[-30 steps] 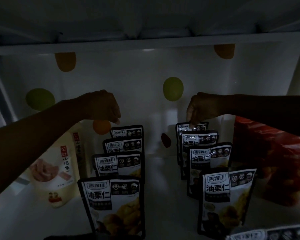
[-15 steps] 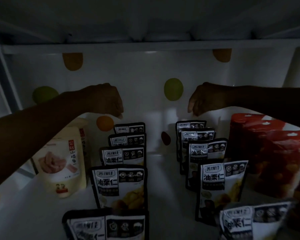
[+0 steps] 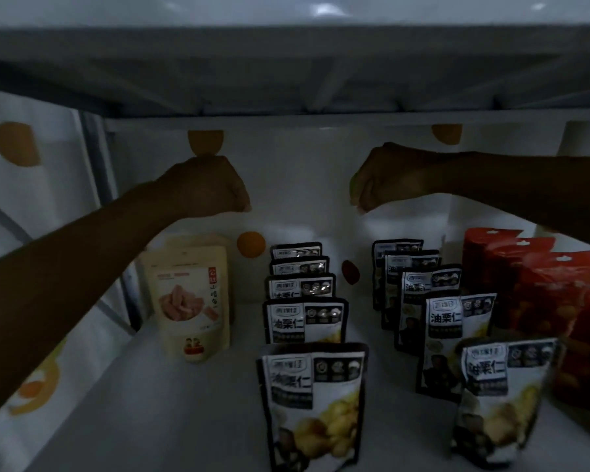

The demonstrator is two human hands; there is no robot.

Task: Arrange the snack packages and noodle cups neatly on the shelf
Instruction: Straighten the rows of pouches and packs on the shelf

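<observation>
Hovering with curled fingers that seem empty in the dim light, your left hand (image 3: 205, 189) and right hand (image 3: 389, 180) hang above the back edge of the shelf (image 3: 191, 420), the left pouch row (image 3: 304, 321) and right pouch row (image 3: 457, 321) running front-to-back beneath them, 1 nearer each hand.

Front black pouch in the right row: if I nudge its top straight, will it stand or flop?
Likely tippy: the front right pouch already leans to one side. Its film looks thin and wrinkled, so the top would probably bend rather than move the whole pack. The glossy surface may be slippery.
</observation>
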